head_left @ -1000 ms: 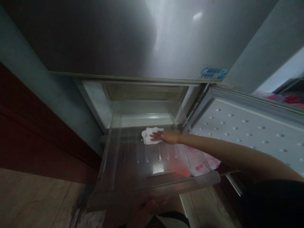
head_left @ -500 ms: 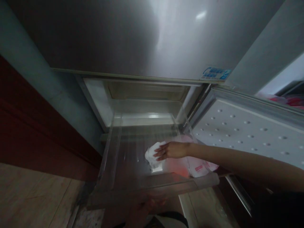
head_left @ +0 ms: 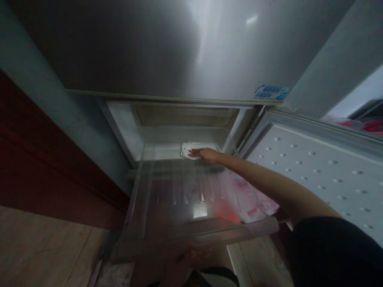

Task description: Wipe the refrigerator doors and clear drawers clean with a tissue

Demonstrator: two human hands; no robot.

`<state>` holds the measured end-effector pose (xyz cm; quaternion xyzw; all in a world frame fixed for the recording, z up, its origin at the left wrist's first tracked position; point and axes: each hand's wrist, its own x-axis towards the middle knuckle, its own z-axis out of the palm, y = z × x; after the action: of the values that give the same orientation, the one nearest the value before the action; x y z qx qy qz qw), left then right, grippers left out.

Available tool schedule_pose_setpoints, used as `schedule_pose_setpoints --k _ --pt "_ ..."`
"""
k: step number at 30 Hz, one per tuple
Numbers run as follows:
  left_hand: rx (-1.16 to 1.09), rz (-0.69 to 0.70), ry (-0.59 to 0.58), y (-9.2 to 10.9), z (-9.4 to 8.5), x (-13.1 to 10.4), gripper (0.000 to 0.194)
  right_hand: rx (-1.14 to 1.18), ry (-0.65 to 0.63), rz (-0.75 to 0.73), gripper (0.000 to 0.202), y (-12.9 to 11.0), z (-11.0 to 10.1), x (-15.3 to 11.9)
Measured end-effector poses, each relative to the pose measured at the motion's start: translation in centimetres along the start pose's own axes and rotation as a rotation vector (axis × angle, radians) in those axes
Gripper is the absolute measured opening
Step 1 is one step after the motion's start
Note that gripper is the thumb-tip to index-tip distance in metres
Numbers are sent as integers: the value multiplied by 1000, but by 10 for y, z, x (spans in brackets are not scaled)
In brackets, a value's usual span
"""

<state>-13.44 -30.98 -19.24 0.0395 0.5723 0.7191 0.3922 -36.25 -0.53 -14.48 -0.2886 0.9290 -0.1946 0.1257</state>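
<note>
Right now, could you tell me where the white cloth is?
In the head view, the white cloth lies under the right hand, at the drawer's back edge.

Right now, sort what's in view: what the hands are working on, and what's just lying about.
In hand:
right hand
cloth
drawer
left hand, under the drawer front

Lying about:
pink packets in the drawer
door, open
blue sticker

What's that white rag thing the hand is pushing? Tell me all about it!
The white cloth is small, crumpled and soft-looking, maybe a paper towel. It lies bunched at the far back of the pulled-out clear drawer, by its rear wall. The right hand lies flat on its right side, fingers spread over it, hiding that part.
</note>
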Motion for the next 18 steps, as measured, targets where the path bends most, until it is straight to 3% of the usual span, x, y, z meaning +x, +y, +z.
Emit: schedule_pose_setpoints --k 7,11,14,18 --pt "-47 6 20 0 1 -1 56 17 -130 -30 57 -49 41 -55" --pt "-78 41 43 -5 1 -1 53 77 -310 -167 59 -88 69 -95" --pt "-74 37 46 -8 0 0 55 95 -390 -240 56 -103 83 -109" --pt "-63 19 39 -10 -1 2 59 24 -268 -252 45 -92 83 -101"
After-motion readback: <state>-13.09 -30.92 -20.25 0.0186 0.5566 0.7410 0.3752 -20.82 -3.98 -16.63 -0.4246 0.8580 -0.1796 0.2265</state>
